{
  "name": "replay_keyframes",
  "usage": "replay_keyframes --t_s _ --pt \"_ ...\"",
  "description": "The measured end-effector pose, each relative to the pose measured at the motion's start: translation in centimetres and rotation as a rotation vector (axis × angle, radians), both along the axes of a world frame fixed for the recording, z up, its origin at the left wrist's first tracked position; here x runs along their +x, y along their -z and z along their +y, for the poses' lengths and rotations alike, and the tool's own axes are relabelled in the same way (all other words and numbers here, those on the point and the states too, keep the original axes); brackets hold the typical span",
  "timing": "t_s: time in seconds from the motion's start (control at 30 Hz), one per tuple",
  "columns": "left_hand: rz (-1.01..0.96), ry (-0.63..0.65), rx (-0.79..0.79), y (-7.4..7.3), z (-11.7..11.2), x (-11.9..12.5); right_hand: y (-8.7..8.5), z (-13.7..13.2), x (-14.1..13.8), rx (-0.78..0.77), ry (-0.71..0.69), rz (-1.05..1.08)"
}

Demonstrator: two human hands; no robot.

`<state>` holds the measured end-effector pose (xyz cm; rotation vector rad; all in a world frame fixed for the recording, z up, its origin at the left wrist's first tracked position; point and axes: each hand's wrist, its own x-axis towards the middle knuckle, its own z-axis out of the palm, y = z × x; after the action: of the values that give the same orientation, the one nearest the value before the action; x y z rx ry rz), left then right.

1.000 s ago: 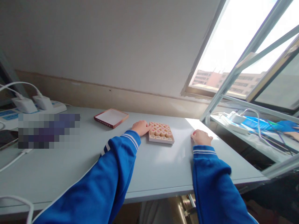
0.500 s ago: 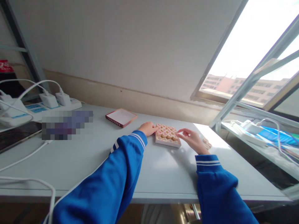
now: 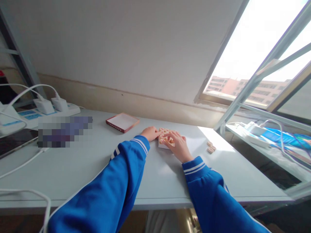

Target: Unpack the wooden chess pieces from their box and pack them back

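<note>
A small white tray packed with round wooden game pieces lies on the pale table. My left hand rests against the tray's left edge, fingers curled at it. My right hand lies across the top of the pieces with fingers spread, covering most of the tray. A few loose wooden pieces sit on the table to the right of the tray, apart from both hands. Both arms wear blue sleeves with white cuff stripes.
A red-edged box lid lies behind and left of the tray. Power strips with white chargers and cables sit at far left, beside a dark tablet. A window frame and a shelf with cables stand to the right.
My right hand went from the table's right side to the tray and now lies over the pieces. A few loose pieces became visible where it had rested. My left hand stayed at the tray's edge.
</note>
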<state>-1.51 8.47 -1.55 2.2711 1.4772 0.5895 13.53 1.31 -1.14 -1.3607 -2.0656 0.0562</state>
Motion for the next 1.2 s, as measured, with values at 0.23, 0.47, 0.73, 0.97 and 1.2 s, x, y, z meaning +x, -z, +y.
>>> replay_keyframes --t_s 0.23,0.47,0.73,0.97,1.2 --pt "0.037 -0.027 -0.042 -0.4 -0.3 0.1 -1.1 0.8 2.3 -0.357 -0.132 0.812" --pt "0.026 -0.039 -0.039 -0.5 -0.4 0.1 -1.7 0.7 3.2 -0.387 -0.092 0.895" --pt "0.023 -0.035 -0.030 -0.3 -0.2 0.2 -0.5 1.9 10.1 -0.096 0.252 0.434" --pt "0.026 -0.042 -0.021 0.0 0.1 0.2 0.4 1.7 14.4 -0.124 0.338 0.352" --pt "0.053 -0.055 -0.019 -0.5 -0.4 0.2 0.4 1.6 14.1 -0.212 0.212 0.307"
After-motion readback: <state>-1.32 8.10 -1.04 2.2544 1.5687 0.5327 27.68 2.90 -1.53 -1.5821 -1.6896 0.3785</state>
